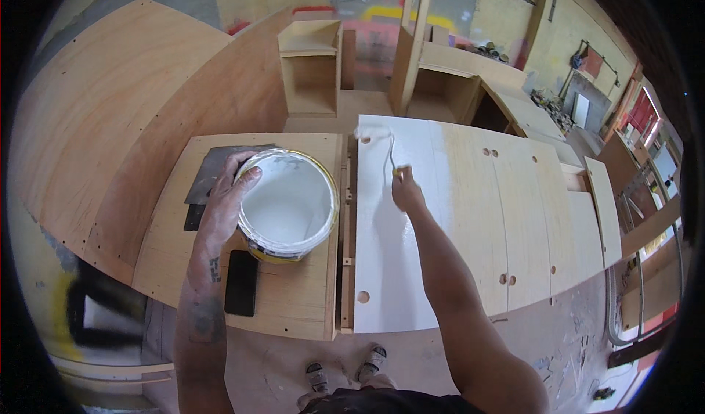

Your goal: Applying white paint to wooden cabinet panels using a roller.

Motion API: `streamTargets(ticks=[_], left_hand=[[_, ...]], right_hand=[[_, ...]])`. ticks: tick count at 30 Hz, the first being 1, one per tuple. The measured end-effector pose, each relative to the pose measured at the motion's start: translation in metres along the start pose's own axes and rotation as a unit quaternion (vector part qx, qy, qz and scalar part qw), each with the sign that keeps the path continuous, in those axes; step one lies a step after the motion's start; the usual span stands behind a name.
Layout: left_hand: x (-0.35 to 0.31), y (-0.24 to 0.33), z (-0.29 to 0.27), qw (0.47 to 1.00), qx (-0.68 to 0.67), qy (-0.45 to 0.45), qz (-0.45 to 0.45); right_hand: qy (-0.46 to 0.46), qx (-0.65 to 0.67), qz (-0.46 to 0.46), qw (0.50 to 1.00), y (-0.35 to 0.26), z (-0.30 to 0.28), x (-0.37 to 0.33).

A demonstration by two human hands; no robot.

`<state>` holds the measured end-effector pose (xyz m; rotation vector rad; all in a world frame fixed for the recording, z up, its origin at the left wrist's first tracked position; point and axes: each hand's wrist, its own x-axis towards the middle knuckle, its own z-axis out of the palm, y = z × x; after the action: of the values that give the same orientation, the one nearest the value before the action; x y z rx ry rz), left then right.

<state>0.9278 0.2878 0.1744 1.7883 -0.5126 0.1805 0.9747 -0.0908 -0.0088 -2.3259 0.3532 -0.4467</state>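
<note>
While the left hand (233,186)'s fingers grip the rim of a round white-lined bucket (290,204) over a pale wooden desk (297,304), the right hand (405,188)'s fingers hold a white paint roller (373,132) on white-coated boards (389,267); tan plywood boards (518,216) rightward seem unpainted.

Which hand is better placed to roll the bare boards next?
Right, probably: the right hand holds the roller on the white section, which adjoins the bare boards. The left hand grips the bucket, farther off.
</note>
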Motion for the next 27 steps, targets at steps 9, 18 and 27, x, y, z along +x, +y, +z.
streamTargets(ticks=[9,18,27], left_hand=[[0.014,-0.008,-0.002,0.991,-0.098,-0.084,-0.027],[0.014,0.014,0.034,0.959,-0.153,-0.235,0.034],[-0.005,0.013,0.037,0.963,-0.022,-0.235,0.131]], right_hand=[[-0.035,0.013,0.053,0.998,0.037,-0.072,-0.349],[-0.049,0.187,0.167,0.967,-0.050,-0.231,-0.394],[-0.142,-0.108,-0.094,0.979,-0.203,-0.281,-0.289]])
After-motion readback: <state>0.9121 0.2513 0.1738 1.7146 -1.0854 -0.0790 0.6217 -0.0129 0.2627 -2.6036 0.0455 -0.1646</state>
